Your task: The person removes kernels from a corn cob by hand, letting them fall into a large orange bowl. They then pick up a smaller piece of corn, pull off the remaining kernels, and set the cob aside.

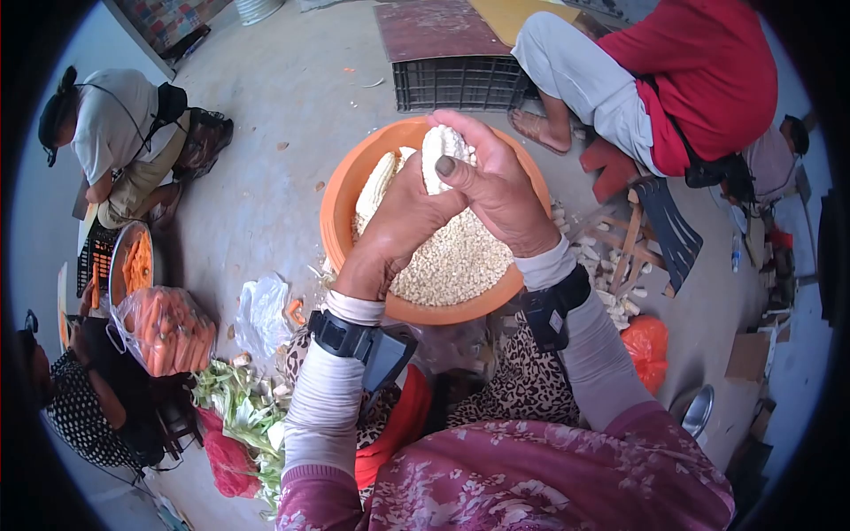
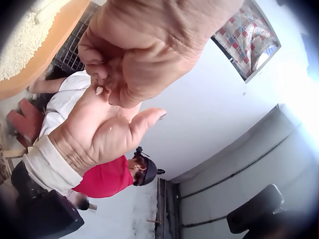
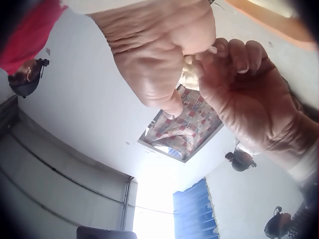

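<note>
Your left hand (image 1: 403, 217) and right hand (image 1: 503, 188) are together, both gripping one cob (image 1: 440, 142) — right thumb laid on its near face, left fingers mostly hidden in the head view. Cob is held above the orange basin (image 1: 443, 313). Loose kernels (image 1: 452, 265) in the basin; another cob rests on your left side of it — husks (image 1: 241, 409) on the floor, near the bagged carrots (image 1: 173, 332).
</note>
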The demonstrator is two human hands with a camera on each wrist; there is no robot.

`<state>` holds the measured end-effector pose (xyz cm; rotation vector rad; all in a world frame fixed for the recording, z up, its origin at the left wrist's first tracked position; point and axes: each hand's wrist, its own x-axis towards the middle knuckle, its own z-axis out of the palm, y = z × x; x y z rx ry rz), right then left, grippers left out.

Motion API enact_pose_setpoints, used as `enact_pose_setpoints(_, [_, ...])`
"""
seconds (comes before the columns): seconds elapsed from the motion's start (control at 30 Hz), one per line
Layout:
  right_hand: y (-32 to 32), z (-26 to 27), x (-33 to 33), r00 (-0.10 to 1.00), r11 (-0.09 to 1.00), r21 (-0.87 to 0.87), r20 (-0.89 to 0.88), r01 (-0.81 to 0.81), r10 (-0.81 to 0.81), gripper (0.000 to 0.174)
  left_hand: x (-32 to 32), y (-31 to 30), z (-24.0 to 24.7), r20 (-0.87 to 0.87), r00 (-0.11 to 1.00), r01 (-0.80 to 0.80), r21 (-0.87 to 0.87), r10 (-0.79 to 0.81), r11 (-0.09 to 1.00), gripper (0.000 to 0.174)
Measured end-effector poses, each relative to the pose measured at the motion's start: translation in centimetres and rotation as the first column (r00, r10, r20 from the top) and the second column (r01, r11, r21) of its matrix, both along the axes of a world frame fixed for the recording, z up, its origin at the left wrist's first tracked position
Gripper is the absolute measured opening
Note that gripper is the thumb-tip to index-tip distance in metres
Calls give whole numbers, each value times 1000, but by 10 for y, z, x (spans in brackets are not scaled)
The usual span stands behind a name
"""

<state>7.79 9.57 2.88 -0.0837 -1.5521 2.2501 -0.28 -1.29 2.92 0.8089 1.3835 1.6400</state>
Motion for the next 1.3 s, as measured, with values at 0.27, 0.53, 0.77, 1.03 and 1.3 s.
enact_pose_setpoints(0.27, [2, -5, -2, 1000, 994, 104, 0, 25, -26, 54, -5, -5, 6, 25, 996, 88, -15, -88, 996, 40])
enact_pose_setpoints(0.53, [13, -3, 0, 985, 991, -114, -166, -74, 55, 52, -15, -8, 3, 91, 990, 113, -56, -108, 992, 44])
enact_pose_setpoints(0.77, [21, -10, 0, 986, 985, -170, -151, 39, -66, 40, -16, -5, 0, 83, 995, -46, -45, 50, 998, 53])
enact_pose_setpoints(1.03, [21, -7, 3, 988, 994, -69, -123, 87, -95, 37, -21, -9, 2, 257, 946, -202, -14, 198, 979, 38])
enact_pose_setpoints(1.3, [11, -1, 2, 969, 967, 153, -172, 206, -179, 28, -22, -6, -6, 566, 824, -179, 270, -5, 946, 23])
